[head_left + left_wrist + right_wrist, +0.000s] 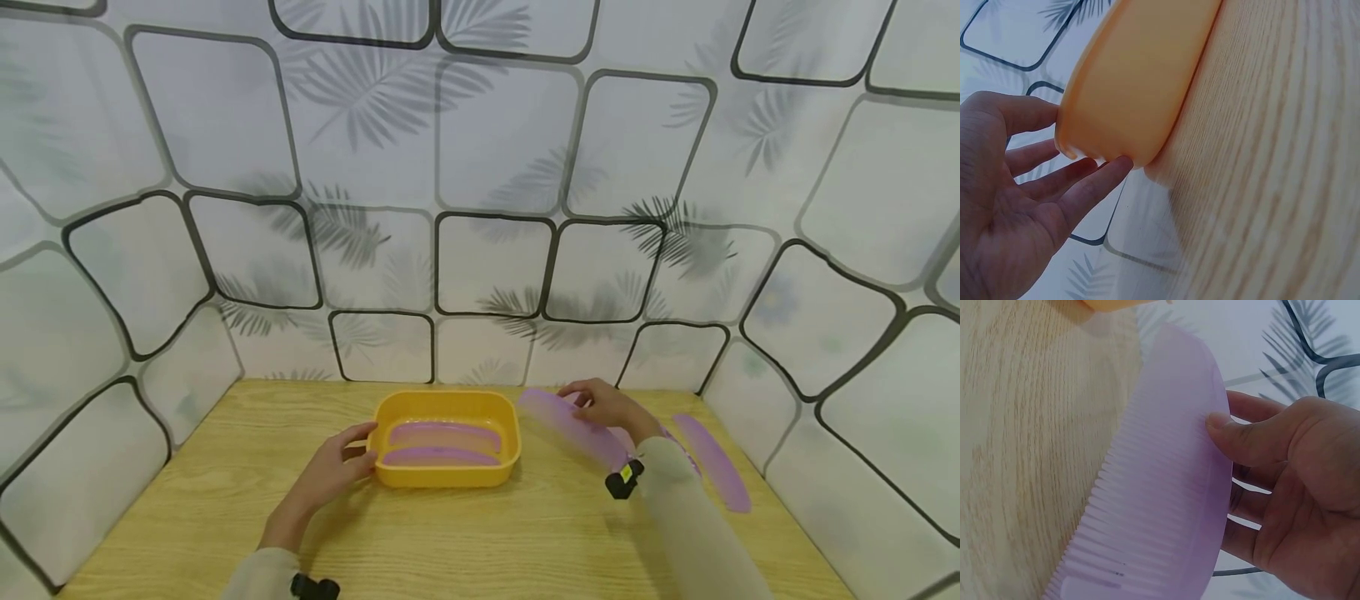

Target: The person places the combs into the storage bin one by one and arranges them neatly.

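Your right hand (609, 406) pinches a purple comb (572, 431) by its spine, thumb pressed on the flat, teeth toward the surface (480, 542); it is held just right of the yellow tub (447, 439), its long axis slanting from the tub's far right corner back toward your wrist; your left hand (335, 467) is nearer the tub, fingers straight and touching its left end; two more combs (442, 443) lie lengthwise inside the tub, side by side; another comb (712, 461) lies on the surface near the right edge, beyond your forearm; the tub sits toward the far edge, between both hands.
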### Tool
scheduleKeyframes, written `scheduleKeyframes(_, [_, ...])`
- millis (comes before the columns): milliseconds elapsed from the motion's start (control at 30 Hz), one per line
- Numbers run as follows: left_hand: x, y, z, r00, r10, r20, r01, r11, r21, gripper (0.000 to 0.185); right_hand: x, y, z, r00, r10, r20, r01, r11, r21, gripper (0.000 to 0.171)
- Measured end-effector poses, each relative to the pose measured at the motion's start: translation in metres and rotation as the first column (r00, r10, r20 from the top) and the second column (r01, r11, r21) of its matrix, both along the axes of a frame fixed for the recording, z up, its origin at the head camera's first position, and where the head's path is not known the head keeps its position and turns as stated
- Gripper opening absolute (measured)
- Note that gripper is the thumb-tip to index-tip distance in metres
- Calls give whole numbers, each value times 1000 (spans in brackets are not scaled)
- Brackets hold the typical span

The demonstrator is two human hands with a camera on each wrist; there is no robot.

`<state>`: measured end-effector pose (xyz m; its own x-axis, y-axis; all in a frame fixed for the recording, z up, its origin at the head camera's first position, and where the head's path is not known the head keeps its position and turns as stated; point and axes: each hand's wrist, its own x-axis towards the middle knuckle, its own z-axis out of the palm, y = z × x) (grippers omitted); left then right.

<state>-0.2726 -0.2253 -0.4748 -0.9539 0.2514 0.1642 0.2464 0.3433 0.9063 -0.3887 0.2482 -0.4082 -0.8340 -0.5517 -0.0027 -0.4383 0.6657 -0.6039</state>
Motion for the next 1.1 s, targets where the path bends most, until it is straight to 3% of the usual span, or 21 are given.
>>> scheduleKeyframes(600, [3, 3, 4, 1000, 9, 24, -9, 1000, 5, 60, 2, -7, 15, 996, 43, -77, -42, 999, 25, 36])
scheduleKeyframes(867, [2, 2, 4, 1000, 2, 14, -2, 1000, 5, 60, -5, -11, 14, 997, 41, -72, -38, 998, 41, 36])
scheduleKeyframes(1100, [2, 2, 4, 1000, 4, 19, -4, 1000, 5, 60, -1, -20, 19, 994, 61, -92, -57, 997, 49, 34])
